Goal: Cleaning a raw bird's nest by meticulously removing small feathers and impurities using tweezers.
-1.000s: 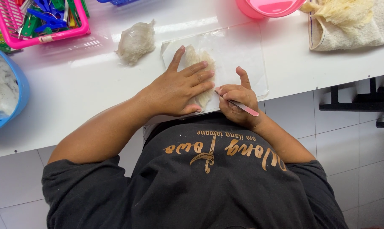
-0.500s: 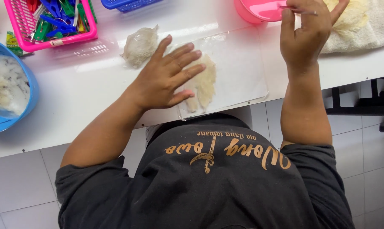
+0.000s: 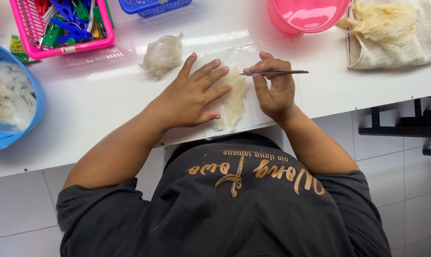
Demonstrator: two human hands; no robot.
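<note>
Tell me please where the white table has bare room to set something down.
Bare table lies between the blue bowl and the left hand, and right of the right hand, below the towel. The back edge is crowded with baskets.

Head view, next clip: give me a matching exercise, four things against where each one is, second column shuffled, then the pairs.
Things
1. tweezers
2. pale fibrous piece
3. pink basket
4. blue bowl

Places
A. far left edge of the white table
B. under the left hand
C. in the right hand
D. top left, full of coloured clips

Pairs: 1-C, 2-B, 3-D, 4-A
</note>
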